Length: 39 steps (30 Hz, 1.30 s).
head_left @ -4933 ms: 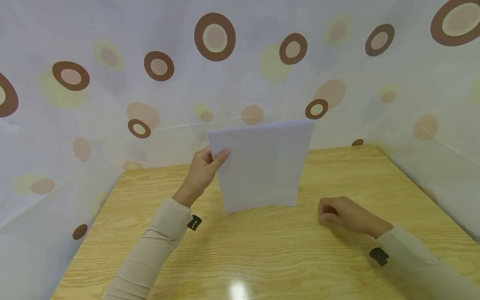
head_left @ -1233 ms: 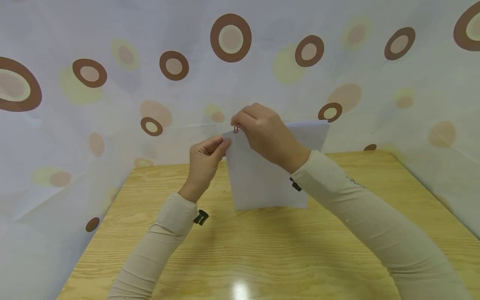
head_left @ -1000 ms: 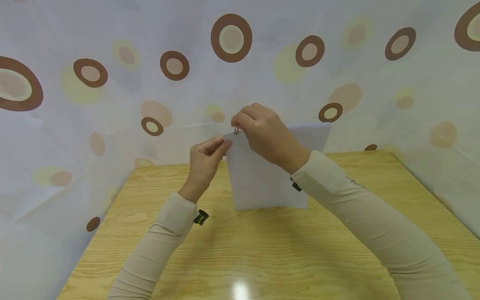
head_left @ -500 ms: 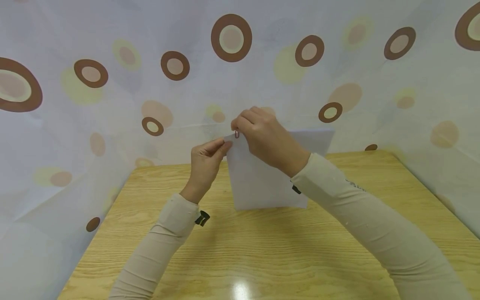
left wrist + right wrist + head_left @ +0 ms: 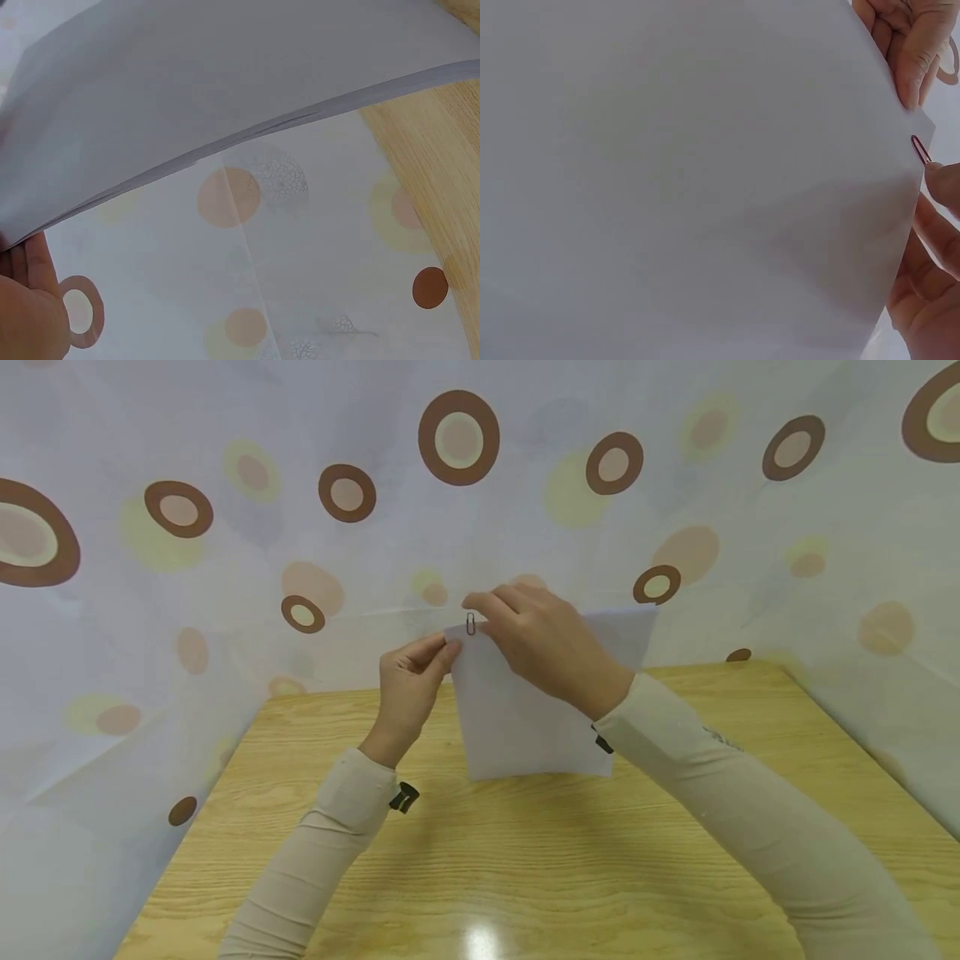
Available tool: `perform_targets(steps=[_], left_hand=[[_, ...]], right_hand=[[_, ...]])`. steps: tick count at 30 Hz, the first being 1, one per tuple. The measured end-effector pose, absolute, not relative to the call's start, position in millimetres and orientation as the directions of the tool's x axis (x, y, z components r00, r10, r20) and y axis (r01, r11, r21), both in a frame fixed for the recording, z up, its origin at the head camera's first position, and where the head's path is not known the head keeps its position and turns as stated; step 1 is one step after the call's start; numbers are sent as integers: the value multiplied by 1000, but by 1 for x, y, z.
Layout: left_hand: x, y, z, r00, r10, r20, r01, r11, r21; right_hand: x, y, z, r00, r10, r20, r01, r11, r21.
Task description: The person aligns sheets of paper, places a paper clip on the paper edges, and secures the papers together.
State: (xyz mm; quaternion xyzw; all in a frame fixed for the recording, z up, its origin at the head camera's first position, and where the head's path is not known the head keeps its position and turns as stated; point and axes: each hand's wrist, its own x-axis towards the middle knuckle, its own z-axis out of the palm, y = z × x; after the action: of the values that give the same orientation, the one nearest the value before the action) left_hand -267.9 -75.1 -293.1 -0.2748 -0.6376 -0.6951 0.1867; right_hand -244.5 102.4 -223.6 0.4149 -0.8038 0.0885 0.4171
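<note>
A thin stack of white paper [image 5: 532,727] stands upright over the table, its layered edge [image 5: 300,116] showing in the left wrist view. My left hand [image 5: 408,685] pinches the top left corner between thumb and fingers. On the top edge just right of that corner sits a paper clip [image 5: 470,624], which looks red [image 5: 919,151] in the right wrist view. My right hand [image 5: 551,639] is around it, index finger above and thumb just right, the fingers parted so that the whole clip shows. Part of the right hand's fingers are behind the paper.
Below the paper is a wood-grain table [image 5: 480,860]. A white sheet with brown and yellow circles [image 5: 360,560] hangs behind it and along both sides. Each sleeve carries a black clasp [image 5: 404,797] near the wrist.
About five seconds ago my right hand was low at the right, away from the paper. It then held the clip on the top edge; now its fingers have parted from it. The left hand's hold persists.
</note>
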Motion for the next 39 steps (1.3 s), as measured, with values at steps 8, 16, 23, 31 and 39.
perform_targets(steps=[8, 16, 23, 31, 39], left_hand=[[-268, -75, -294, -790, 79, 608, 598, -114, 793], [-265, -74, -294, -789, 65, 611, 605, -92, 791], [-265, -72, -296, -796, 51, 603, 599, -74, 797], [-264, -71, -296, -794, 49, 606, 602, -79, 795], [-265, -71, -297, -781, 40, 623, 620, -71, 781]], right_hand=[[-245, 106, -231, -356, -555, 752, -749, 651, 125], [-247, 105, -235, -327, -531, 782, -775, 624, 99], [-246, 105, -235, -325, -512, 795, -786, 614, 73], [-246, 106, -236, -313, -505, 804, -805, 590, 57], [-246, 105, -237, -295, -498, 815, -822, 567, 49]])
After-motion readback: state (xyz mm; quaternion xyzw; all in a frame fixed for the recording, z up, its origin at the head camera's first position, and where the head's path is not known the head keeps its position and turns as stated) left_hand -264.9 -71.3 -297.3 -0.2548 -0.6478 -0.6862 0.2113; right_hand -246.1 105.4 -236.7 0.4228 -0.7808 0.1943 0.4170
